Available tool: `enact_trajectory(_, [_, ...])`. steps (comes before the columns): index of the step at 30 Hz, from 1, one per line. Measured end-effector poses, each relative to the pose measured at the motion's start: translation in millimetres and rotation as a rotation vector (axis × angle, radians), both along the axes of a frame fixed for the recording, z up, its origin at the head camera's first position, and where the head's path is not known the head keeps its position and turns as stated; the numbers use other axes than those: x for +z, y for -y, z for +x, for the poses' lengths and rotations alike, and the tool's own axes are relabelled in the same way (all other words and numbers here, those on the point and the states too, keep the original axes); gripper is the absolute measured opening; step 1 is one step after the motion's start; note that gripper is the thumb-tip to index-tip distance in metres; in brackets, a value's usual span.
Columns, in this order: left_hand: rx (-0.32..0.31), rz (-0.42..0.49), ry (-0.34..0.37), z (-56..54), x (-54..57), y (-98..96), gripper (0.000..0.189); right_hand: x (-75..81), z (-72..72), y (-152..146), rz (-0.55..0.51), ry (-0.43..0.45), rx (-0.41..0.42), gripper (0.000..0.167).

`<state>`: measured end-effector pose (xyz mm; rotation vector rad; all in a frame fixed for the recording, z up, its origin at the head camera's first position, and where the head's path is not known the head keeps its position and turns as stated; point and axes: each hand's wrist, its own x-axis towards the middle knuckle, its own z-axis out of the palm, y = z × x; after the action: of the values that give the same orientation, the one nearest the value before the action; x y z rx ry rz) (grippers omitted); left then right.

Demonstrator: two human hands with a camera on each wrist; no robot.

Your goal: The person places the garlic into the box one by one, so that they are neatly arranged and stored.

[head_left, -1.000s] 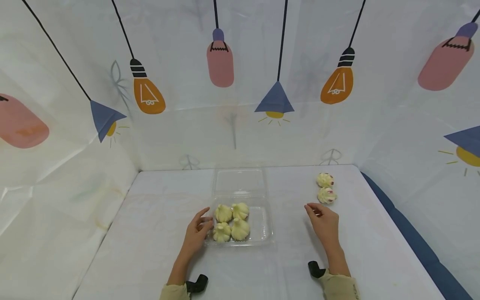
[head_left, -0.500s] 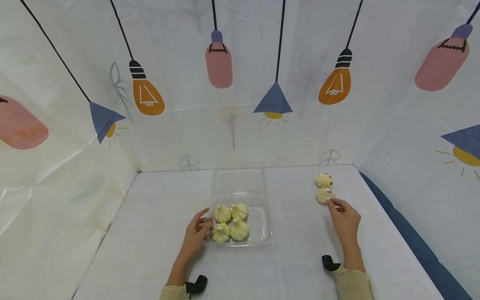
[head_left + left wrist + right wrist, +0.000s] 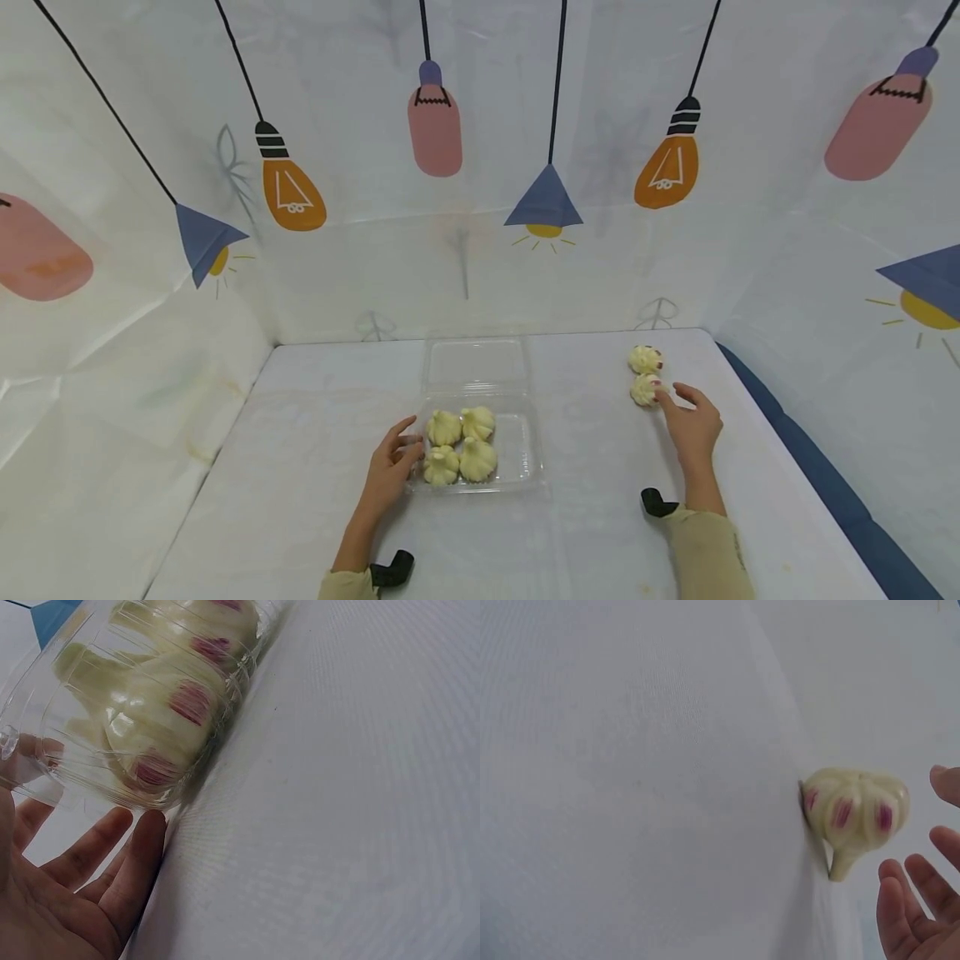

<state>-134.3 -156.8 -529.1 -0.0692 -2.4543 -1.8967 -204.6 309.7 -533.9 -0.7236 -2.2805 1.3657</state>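
A clear plastic clamshell box (image 3: 519, 454) lies on the table, its lid (image 3: 477, 364) folded back. Several cream garlic bulbs (image 3: 477, 460) fill its left side; the left wrist view shows purple patches on them. My left hand (image 3: 390, 471) rests against the box's left wall, fingertips touching it, fingers loosely extended. To the right, two garlic bulbs sit in a line, a nearer one (image 3: 644, 390) and a farther one (image 3: 645, 359). Beside the nearer bulb is my right hand (image 3: 693, 425), thumb and fingers spread. In the right wrist view, a gap separates its fingers from a garlic bulb (image 3: 859, 810).
The white table (image 3: 322, 400) meets a pale sheet wall (image 3: 360, 267) with printed lamps at its back. Blue fabric (image 3: 817, 475) runs beyond the table's right edge. A black wrist mount (image 3: 393, 569) sits on the left wrist, another (image 3: 658, 502) on the right.
My right hand has moved rightward to the nearer loose garlic bulb, and its pinched fingers have spread apart. The left hand stays against the box.
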Motion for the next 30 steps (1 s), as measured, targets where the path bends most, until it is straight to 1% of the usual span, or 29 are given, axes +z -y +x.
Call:
enact_trajectory(5, [-0.007, 0.002, -0.004, 0.5, 0.7, 0.2, 0.049, -0.9, -6.8, 5.3, -0.054, 0.0, -0.018, 0.056])
enact_trajectory(13, [-0.009, 0.004, -0.006, 0.7, 1.3, 0.3, 0.049, -5.6, -17.5, 5.7, -0.049, 0.03, -0.024, 0.059])
enact_trajectory(19, [-0.012, 0.01, -0.012, -1.8, 2.2, 1.4, 0.049, -3.5, -25.2, 5.9, -0.068, 0.063, -0.016, 0.059])
enact_trajectory(23, [-0.019, 0.015, -0.011, -3.1, 1.2, 2.6, 0.049, -3.2, -26.3, 7.1, -0.074, 0.088, -0.01, 0.059])
enact_trajectory(30, [-0.019, 0.016, 0.01, -1.5, 0.5, 2.3, 0.049, -10.9, -25.0, 6.6, -0.057, 0.113, 0.019, 0.061])
